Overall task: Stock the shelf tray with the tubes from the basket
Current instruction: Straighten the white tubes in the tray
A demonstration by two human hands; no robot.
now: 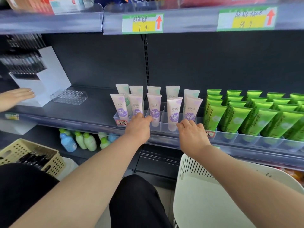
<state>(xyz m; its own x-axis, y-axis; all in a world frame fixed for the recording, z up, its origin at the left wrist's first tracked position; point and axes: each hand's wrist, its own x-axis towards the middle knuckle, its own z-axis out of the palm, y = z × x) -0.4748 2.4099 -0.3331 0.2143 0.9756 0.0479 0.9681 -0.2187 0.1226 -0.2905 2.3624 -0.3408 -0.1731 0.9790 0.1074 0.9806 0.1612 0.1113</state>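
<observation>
Fingers (185, 123) of both hands loosely spread, empty, touching clear tray (162, 124) front; purple tubes (154, 109) upright just behind.

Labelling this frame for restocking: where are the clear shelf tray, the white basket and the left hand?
clear shelf tray (164, 125), head view, front wall
white basket (194, 186), head view, slotted side wall
left hand (138, 127), head view, back of hand
</observation>
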